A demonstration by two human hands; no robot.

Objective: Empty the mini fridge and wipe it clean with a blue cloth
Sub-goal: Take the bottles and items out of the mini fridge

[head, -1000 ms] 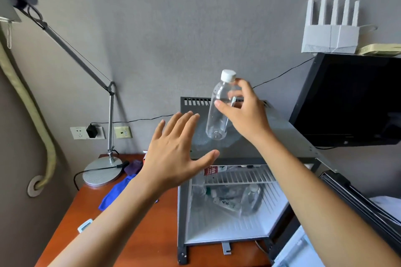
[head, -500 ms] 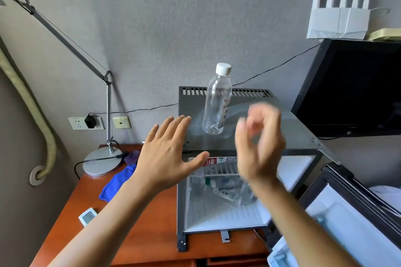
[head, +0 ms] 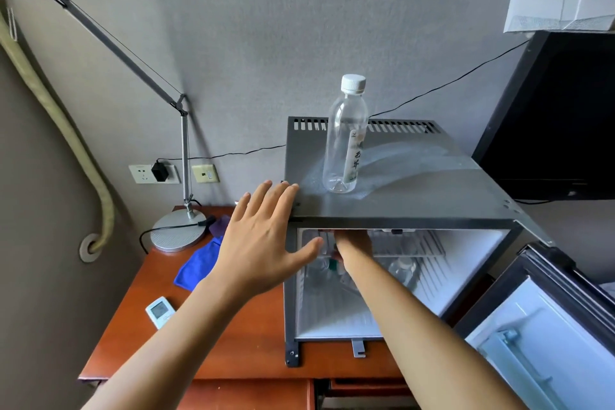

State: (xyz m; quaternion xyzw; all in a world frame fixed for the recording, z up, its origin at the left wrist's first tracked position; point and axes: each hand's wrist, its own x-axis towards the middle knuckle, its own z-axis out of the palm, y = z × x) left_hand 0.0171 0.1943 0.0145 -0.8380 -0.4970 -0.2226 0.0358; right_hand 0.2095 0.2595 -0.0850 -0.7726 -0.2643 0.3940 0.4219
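Head view. The fridge [head: 416, 206] stands on the desk [head: 233, 353] with its door [head: 545, 336] swung open to the right. On its grey top a clear bottle [head: 344, 143] with a white cap stands upright, touched by neither hand. Inside, a wire shelf [head: 409, 243] spans the upper part; below it lie several bottles, blurred and partly hidden by the right forearm, so their number cannot be told. The right hand [head: 352, 243] reaches in under the top panel; its fingers are hidden, and whether it grasps anything cannot be told. The left hand [head: 263, 243] hovers with fingers spread and straight, holding nothing, in front of the fridge's upper left corner. The blue cloth [head: 196, 266] lies on the desk left of the fridge, beside the lamp [head: 178, 233], partly covered by the left hand. A small white device [head: 160, 311] lies nearer the desk's front edge.
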